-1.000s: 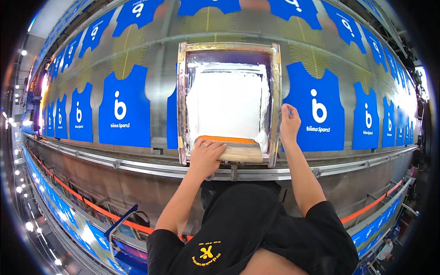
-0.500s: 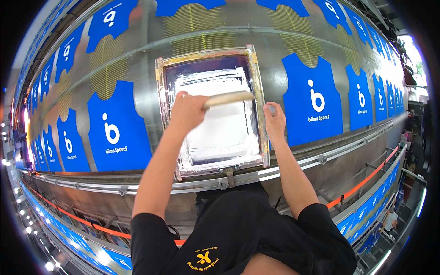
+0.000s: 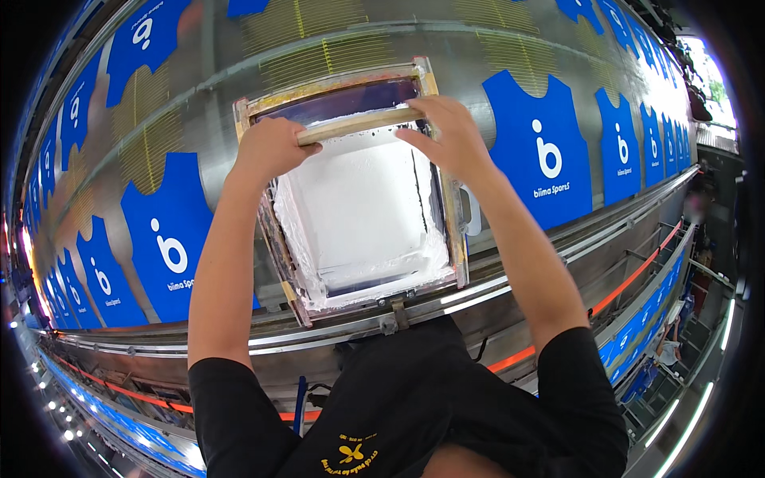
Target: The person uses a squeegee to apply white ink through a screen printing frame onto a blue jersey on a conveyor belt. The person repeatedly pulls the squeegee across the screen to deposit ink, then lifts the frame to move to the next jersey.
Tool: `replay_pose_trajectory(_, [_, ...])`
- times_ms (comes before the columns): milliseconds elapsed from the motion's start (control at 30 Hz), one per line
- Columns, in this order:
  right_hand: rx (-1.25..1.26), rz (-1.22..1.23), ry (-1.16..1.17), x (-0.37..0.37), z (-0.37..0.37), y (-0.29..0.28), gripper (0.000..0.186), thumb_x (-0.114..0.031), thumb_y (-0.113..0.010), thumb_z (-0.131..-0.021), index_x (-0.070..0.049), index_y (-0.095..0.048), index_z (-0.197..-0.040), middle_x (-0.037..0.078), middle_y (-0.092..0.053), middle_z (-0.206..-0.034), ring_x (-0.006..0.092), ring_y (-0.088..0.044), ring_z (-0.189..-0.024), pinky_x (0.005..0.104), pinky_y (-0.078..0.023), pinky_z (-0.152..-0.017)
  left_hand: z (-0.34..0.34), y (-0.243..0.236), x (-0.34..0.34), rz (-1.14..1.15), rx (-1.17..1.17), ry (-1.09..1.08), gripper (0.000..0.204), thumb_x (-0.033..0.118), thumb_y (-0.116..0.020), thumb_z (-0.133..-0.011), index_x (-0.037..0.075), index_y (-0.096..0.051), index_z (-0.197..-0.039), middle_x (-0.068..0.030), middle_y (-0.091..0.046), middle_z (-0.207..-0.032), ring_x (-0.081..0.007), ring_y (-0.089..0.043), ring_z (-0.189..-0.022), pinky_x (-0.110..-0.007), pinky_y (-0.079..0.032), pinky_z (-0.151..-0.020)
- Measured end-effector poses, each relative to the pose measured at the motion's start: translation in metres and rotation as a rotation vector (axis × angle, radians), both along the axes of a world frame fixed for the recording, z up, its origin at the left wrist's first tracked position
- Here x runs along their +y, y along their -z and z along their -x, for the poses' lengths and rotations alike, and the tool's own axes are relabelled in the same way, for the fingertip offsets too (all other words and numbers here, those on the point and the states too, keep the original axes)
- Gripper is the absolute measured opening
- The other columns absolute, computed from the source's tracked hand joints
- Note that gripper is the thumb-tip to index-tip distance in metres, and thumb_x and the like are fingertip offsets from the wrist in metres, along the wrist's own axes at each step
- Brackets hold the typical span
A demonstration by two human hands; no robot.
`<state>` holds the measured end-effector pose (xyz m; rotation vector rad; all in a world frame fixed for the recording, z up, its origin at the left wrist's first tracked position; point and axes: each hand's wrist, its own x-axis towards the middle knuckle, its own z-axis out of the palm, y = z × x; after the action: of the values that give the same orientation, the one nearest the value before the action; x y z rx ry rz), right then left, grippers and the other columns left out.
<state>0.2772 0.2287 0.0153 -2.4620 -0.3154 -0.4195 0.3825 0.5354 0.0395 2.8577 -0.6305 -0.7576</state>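
A wooden-handled squeegee (image 3: 358,126) lies across the far part of a screen-printing frame (image 3: 457,247), tilted slightly up toward the right. My left hand (image 3: 269,148) is wrapped round its left end. My right hand (image 3: 456,139) grips the other end, with the thumb on the near side and the fingers on the far side. White ink (image 3: 362,211) covers most of the mesh and is piled thickly along the side and near edges. A dark strip of mesh shows beyond the squeegee. The squeegee's blade is hidden under the handle.
Blue printed vests lie flat along the long metal table, including one left (image 3: 171,231) and one right (image 3: 542,151) of the frame. Yellow-lined patches (image 3: 323,56) mark the table beyond. A metal rail (image 3: 510,288) runs along the near edge. An orange strip (image 3: 629,275) lies behind me.
My right hand has moved from beside the frame's right edge onto the squeegee's right end. The squeegee and my left hand are now farther up the screen, and the view has shifted.
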Motion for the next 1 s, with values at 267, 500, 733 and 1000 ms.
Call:
replay_pose_trajectory(267, [0.397,0.204,-0.022,0.029,-0.005,0.022,0.033,-0.033,-0.082,-0.090,-0.006,-0.073,-0.107,0.013,-0.072,-0.102,0.0355,-0.068,-0.100,0.0489,-0.054,-0.087,0.038,0.015,0.003,0.043,-0.062,-0.073,0.039,0.056,-0.084,-0.083,0.020,-0.084,-0.098,-0.0073,-0.079,-0.087,-0.0312,-0.076,-0.087,-0.043,-0.059,-0.076])
replay_pose_trajectory(500, [0.323,0.157,-0.143,0.037,0.160,0.029,0.031,-0.010,-0.082,-0.074,-0.006,-0.072,-0.104,0.012,-0.070,-0.100,0.0362,-0.067,-0.095,0.0468,-0.053,-0.087,0.211,0.019,0.023,0.158,-0.212,0.001,0.027,0.039,-0.083,-0.077,0.018,-0.080,-0.094,-0.0051,-0.076,-0.081,-0.0289,-0.074,-0.080,-0.045,-0.053,-0.078])
replay_pose_trajectory(733, [0.189,0.055,-0.129,0.048,0.235,0.012,0.033,-0.010,-0.083,-0.071,-0.006,-0.072,-0.102,0.010,-0.070,-0.098,0.0332,-0.066,-0.094,0.0443,-0.053,-0.084,0.291,0.008,0.037,0.237,-0.154,-0.017,0.040,0.037,-0.091,-0.073,0.011,-0.080,-0.102,-0.0043,-0.079,-0.089,-0.0280,-0.074,-0.085,-0.042,-0.051,-0.084])
replay_pose_trajectory(1000, [0.259,0.154,-0.040,0.032,0.077,-0.006,0.033,-0.031,-0.089,-0.081,-0.010,-0.077,-0.103,0.008,-0.074,-0.094,0.0329,-0.071,-0.093,0.0477,-0.055,-0.085,0.117,-0.011,0.020,0.047,-0.126,0.047,0.032,0.059,-0.081,-0.084,0.029,-0.082,-0.093,-0.0056,-0.075,-0.076,-0.0340,-0.074,-0.075,-0.048,-0.058,-0.067])
